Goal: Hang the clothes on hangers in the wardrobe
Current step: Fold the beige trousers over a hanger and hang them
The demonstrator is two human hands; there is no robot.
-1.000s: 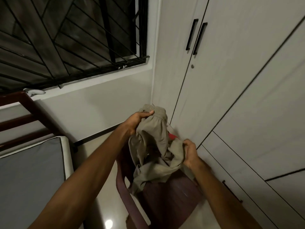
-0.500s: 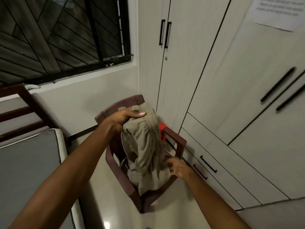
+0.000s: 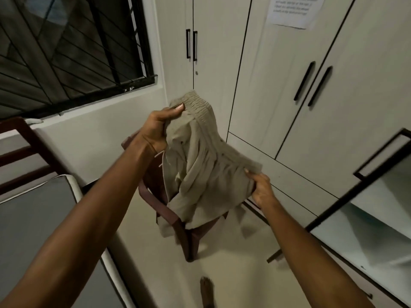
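Observation:
A beige garment (image 3: pixel 200 165) with an elastic waistband hangs crumpled in the air above a dark red plastic chair (image 3: pixel 178 221). My left hand (image 3: pixel 158 132) grips its waistband at the upper left, thumb on top. My right hand (image 3: pixel 261 188) pinches the waistband's other end, lower and to the right. The cloth's loose end drapes down over the chair seat. The white wardrobe (image 3: pixel 278 85) stands behind with its doors closed; no hanger is in view.
A bed with a grey mattress (image 3: pixel 33 230) and a wooden headboard fills the left. A barred window (image 3: pixel 66 45) is at upper left. An open mirrored door (image 3: pixel 367 218) juts in at right. A paper notice (image 3: pixel 291 10) is stuck on the wardrobe. My foot (image 3: pixel 206 292) is on the floor.
The view has pulled back and risen. My right hand moved up and out to the right, spreading the waistband, and the garment lifted higher above the chair.

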